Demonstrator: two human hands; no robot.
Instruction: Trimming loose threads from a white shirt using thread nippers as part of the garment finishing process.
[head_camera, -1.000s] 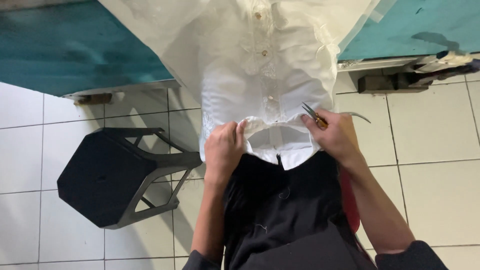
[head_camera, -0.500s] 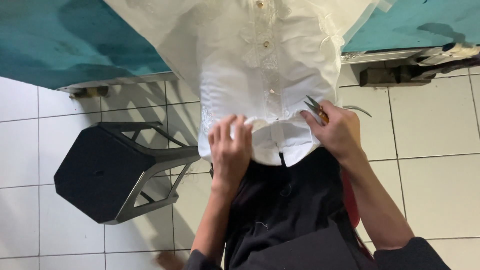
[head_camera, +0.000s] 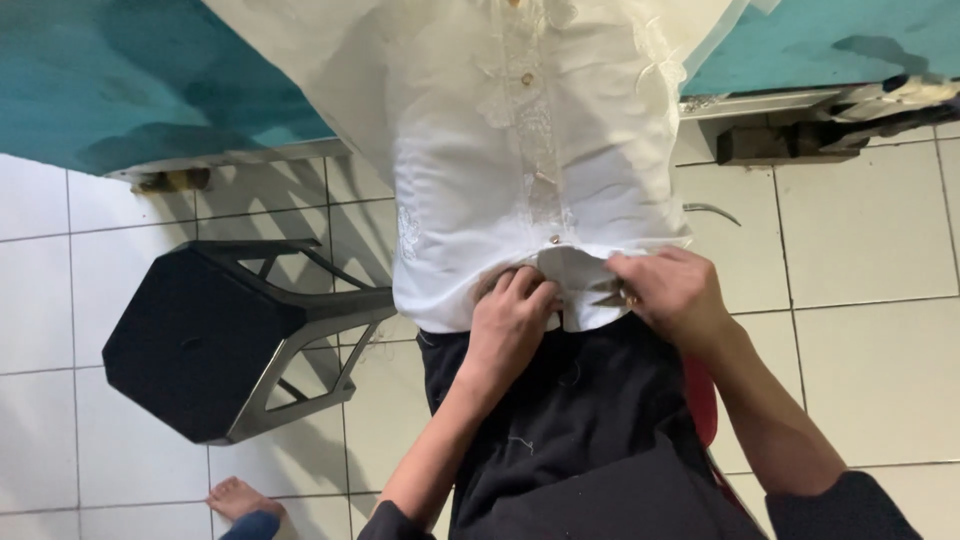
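Snips (head_camera: 608, 296) sit clamped in my right hand (head_camera: 672, 292), now down at the hem of the white shirt (head_camera: 530, 170) instead of beside it. My left hand (head_camera: 515, 318) pinches the hem just left of them; trimming looks underway.

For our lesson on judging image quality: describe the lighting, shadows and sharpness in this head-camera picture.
Head view: soft, even light, no harsh glare; the white shirt is bright yet its buttons and embroidery still read; the black stool casts a faint shadow on the floor tiles; left hand and right hand are fairly sharp, the small snips less clear; the teal wall is mottled.
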